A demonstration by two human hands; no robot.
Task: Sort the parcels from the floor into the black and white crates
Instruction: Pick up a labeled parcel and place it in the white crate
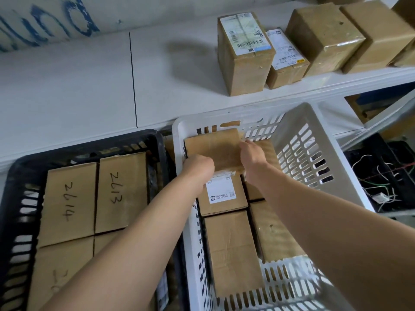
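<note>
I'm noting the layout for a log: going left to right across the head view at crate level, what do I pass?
The box marked 2614, box marked 2613, left hand, the parcel both hands grip, right hand, the white crate and its slotted right wall, then loose wires.

— Any numbers you can read?
— Two, in black marker: "2614" on the first box (67, 203) in the black crate (89, 145), at eight o'clock, and "2613" on the second box (122, 191), at its three o'clock.
— The white label (221, 191) in the white crate (224, 116)?
— Dead centre, print too small, like the barcode labels (244, 30) at one o'clock. The blue wall lettering (67, 21) at eleven is cut off.
</note>
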